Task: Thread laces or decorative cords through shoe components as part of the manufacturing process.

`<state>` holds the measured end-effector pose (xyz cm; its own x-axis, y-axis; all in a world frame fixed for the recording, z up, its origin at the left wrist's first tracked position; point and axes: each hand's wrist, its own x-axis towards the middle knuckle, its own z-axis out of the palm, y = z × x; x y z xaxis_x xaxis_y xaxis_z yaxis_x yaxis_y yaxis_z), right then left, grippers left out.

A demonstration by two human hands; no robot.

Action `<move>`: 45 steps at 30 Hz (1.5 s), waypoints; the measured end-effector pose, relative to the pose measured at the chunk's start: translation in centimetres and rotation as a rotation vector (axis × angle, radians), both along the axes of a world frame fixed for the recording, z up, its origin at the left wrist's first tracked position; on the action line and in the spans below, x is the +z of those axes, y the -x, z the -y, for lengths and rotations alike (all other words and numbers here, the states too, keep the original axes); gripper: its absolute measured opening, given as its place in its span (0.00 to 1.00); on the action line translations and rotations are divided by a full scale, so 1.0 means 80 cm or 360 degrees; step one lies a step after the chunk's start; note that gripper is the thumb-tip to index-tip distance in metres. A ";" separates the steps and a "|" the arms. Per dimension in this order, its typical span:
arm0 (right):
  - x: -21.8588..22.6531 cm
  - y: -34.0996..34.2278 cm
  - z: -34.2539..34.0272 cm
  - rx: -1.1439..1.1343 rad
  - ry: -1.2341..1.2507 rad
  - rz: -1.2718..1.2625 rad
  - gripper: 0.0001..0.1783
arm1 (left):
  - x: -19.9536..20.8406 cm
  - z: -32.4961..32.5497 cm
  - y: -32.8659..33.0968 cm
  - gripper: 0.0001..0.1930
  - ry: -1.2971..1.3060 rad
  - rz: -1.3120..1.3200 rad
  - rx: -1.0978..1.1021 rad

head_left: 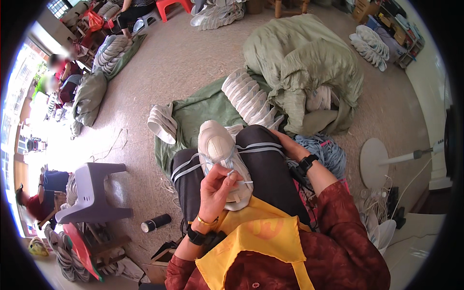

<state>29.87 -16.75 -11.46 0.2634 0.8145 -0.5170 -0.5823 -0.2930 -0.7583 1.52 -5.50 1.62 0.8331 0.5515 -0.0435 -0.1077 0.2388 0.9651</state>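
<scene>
A pale beige-white shoe (218, 145) lies between my knees, toe pointing away from me. Light blue-grey shoelaces (261, 150) run from its eyelets over both dark trouser legs. My left hand (216, 190) is closed in a pinch above the shoe's tongue, with a thin pale lace end showing at its fingertips. Beyond the outer side of my right knee is my right hand (290, 146), close to the lace that crosses that thigh. Its fingertips are hidden by the knee, so its grip cannot be made out. A heap of blue-grey laces (321, 155) lies beside it.
A row of pale shoes (249, 99) rests on a green cloth (193, 113) ahead, beside a large green sack (309, 58). A grey plastic stool (94, 193) and a dark cylinder (156, 223) stand left. At right is a white fan (374, 162). Other people sit far left.
</scene>
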 end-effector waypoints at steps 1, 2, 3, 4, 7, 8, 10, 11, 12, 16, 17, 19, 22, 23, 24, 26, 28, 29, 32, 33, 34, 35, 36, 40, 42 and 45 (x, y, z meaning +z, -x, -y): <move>-0.005 -0.003 -0.001 0.0021 -0.0007 0.0030 0.28 | -0.001 0.000 0.000 0.03 -0.0017 0.0021 -0.0031; -0.011 -0.006 -0.002 0.0013 0.0030 -0.0015 0.29 | -0.001 -0.001 0.000 0.03 -0.0016 0.0009 -0.0008; -0.017 -0.008 -0.002 -0.0046 0.0186 -0.0090 0.29 | -0.002 -0.001 0.000 0.03 -0.0010 0.0029 -0.0021; -0.022 -0.009 -0.001 0.0014 0.0060 -0.0052 0.29 | -0.003 -0.002 0.000 0.03 -0.0009 0.0073 -0.0051; -0.033 -0.002 0.009 0.0005 0.0045 -0.0082 0.29 | -0.006 -0.002 0.000 0.03 0.0076 0.0117 -0.0034; -0.035 0.003 0.016 0.0033 -0.0073 0.0210 0.29 | -0.007 -0.002 0.000 0.03 0.0077 0.0101 -0.0008; -0.036 0.008 0.030 -0.0033 -0.0041 -0.0026 0.27 | -0.007 -0.003 0.000 0.02 0.0063 0.0143 -0.0049; -0.037 0.009 0.038 -0.0038 0.0042 0.0000 0.27 | -0.007 -0.003 0.000 0.02 0.0066 0.0126 -0.0028; -0.037 0.013 0.050 0.0097 -0.0119 0.0619 0.26 | -0.007 -0.003 0.000 0.02 0.0075 0.0117 -0.0036; -0.043 0.004 0.060 -0.0054 0.0126 -0.0286 0.22 | -0.006 -0.002 0.001 0.02 0.0110 0.0121 -0.0058; -0.046 0.003 0.059 -0.0017 0.0051 -0.0323 0.22 | -0.005 -0.003 0.002 0.02 0.0109 0.0094 -0.0034; -0.053 0.003 0.057 -0.0182 0.0175 -0.0407 0.19 | -0.005 -0.004 0.002 0.02 0.0093 0.0080 -0.0060; -0.065 0.005 0.053 -0.0134 -0.0103 -0.0340 0.18 | -0.005 -0.005 0.002 0.04 0.0173 0.0148 -0.0062; -0.070 0.005 0.051 -0.0164 -0.0011 -0.0283 0.18 | -0.005 -0.005 0.002 0.04 0.0180 0.0142 -0.0058; -0.075 0.004 0.049 -0.0233 -0.0057 -0.0169 0.17 | -0.005 -0.006 0.002 0.06 0.0158 0.0171 -0.0073; -0.086 0.001 0.045 -0.0300 -0.0099 -0.0052 0.15 | -0.005 -0.007 0.001 0.07 0.0140 0.0204 -0.0085; -0.093 -0.005 0.041 -0.0511 0.0195 0.0381 0.10 | -0.004 -0.007 0.003 0.09 0.0040 0.0143 -0.0113; -0.094 -0.008 0.041 -0.0498 0.0064 0.0422 0.10 | -0.004 -0.007 0.003 0.09 0.0044 0.0146 -0.0111; -0.085 -0.012 0.045 -0.0389 0.0093 0.1444 0.08 | -0.006 -0.007 0.003 0.08 0.0127 0.0143 -0.0077; -0.079 -0.011 0.047 -0.0412 0.0145 0.1653 0.08 | -0.007 -0.007 0.001 0.07 0.0074 0.0155 -0.0097; -0.073 -0.008 0.049 -0.0399 0.0327 0.1812 0.10 | -0.008 -0.008 0.000 0.06 0.0020 0.0169 -0.0118; -0.066 -0.005 0.050 -0.0431 0.0195 0.1869 0.10 | -0.009 -0.007 0.000 0.06 0.0023 0.0175 -0.0113; -0.058 -0.001 0.051 -0.0430 0.0219 0.1927 0.10 | -0.010 -0.005 -0.001 0.06 0.0031 0.0153 -0.0096; -0.020 0.016 0.054 -0.0340 0.0374 0.2145 0.09 | -0.008 -0.004 0.001 0.05 -0.0022 0.0159 -0.0089; 0.009 0.024 0.055 -0.0340 0.0182 0.2320 0.08 | -0.006 -0.004 0.004 0.05 0.0007 0.0134 -0.0072; 0.072 0.043 0.057 -0.0418 -0.0067 0.2524 0.08 | -0.004 -0.004 0.006 0.05 0.0035 0.0109 -0.0040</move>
